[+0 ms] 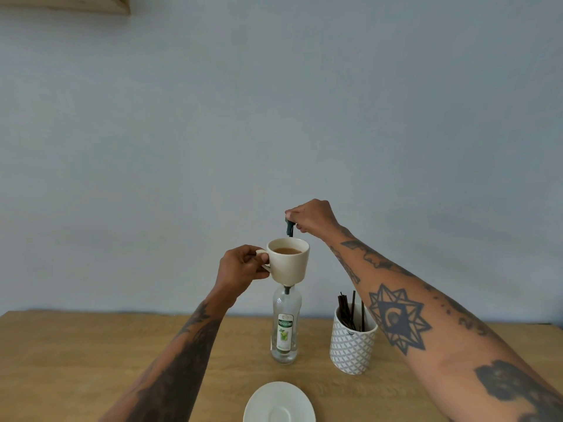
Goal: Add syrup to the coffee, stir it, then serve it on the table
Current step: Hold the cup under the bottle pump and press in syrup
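Note:
My left hand [240, 266] grips the handle of a cream cup [291, 263] holding brown coffee, raised in front of the top of a clear syrup bottle [285, 327] that stands on the wooden table [91, 354]. My right hand [312, 217] presses on the bottle's dark pump head [289, 228], whose spout points down just behind the cup's rim. The cup hides the bottle's neck. A cream saucer [278, 403] lies on the table at the near edge, below the bottle.
A white patterned pot [352, 345] with several dark stir sticks stands right of the bottle, under my right forearm. A pale blue wall rises behind the table. A wooden shelf corner [91, 3] shows at the top left.

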